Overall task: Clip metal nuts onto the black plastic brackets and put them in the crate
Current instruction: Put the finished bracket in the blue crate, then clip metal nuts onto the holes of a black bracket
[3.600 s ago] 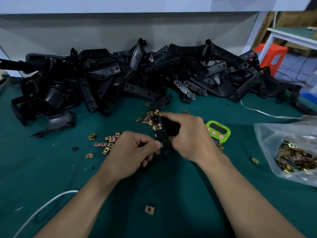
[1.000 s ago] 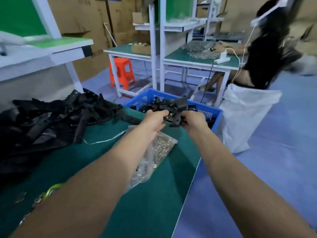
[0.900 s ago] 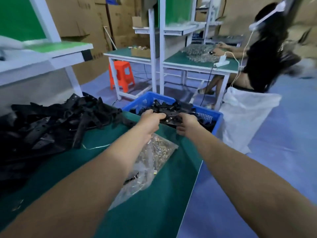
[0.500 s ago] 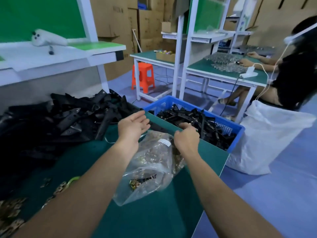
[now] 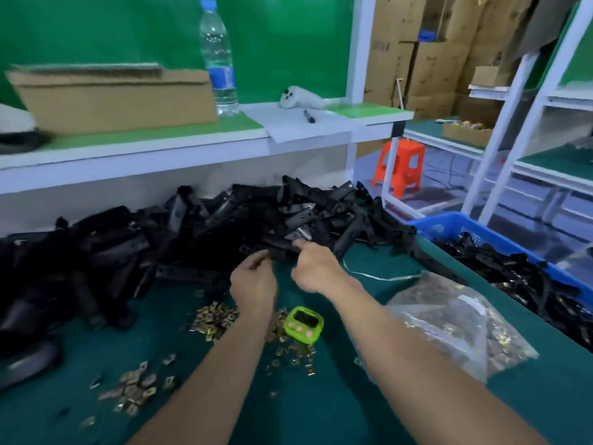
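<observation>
Green back panel (image 5: 288, 43), white shelf (image 5: 160, 149), orange stool (image 5: 399, 165), seemingly stacked cardboard boxes (image 5: 433, 59) behind.

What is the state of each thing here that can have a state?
Bottle: upright, capped.
Crate: holds brackets.
Bag: lying, holds nuts.
Timer: face up.
Left hand: fingers curled, hold unclear.
Right hand: at a bracket in the pile, grip unclear.
</observation>
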### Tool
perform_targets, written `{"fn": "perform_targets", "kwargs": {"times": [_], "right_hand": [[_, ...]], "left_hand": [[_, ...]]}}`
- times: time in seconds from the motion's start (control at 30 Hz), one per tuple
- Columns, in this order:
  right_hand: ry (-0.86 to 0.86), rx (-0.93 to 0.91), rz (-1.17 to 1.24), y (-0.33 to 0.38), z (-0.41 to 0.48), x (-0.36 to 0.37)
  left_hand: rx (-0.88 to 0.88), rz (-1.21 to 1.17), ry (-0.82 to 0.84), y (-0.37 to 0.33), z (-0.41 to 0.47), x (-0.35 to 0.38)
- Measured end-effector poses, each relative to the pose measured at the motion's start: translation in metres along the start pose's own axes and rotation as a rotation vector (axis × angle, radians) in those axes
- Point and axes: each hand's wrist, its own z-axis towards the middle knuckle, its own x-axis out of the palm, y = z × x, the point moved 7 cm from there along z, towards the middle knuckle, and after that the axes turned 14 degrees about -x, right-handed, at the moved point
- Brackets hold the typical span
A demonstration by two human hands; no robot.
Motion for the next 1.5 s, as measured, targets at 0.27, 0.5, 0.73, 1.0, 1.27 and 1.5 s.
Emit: {"fn": "perform_targets", "kwargs": {"times": [0.27, 0.5, 0.73, 1.0, 1.27, 1.5], "right_hand": [[0.069, -0.095, -0.178, 0.046, 0.071, 0.069], [-0.103, -0.139, -0.452, 0.089, 0.092, 0.104], [0.104, -0.416, -0.285, 0.156, 0.086, 0.156], [-0.115, -0.245, 0.013, 0.154, 0.068, 0.138], [-0.112, 0.083, 1.320, 0.131, -0.008, 0.163], [-0.024, 0.203, 1.579, 0.107, -0.041, 0.177]], "left_hand": [[0.077, 0.243, -0.293, 0.008, 0.045, -0.152], [0.273, 0.498, -0.421, 0.008, 0.069, -0.271], [0.183, 0.631, -0.173, 0.034, 0.077, -0.273], [0.304, 0.804, 0.027, 0.052, 0.055, -0.238], [0.155, 0.166, 0.108, 0.035, 0.032, -0.252], [0.044, -0.005, -0.082, 0.021, 0.028, -0.257]]}}
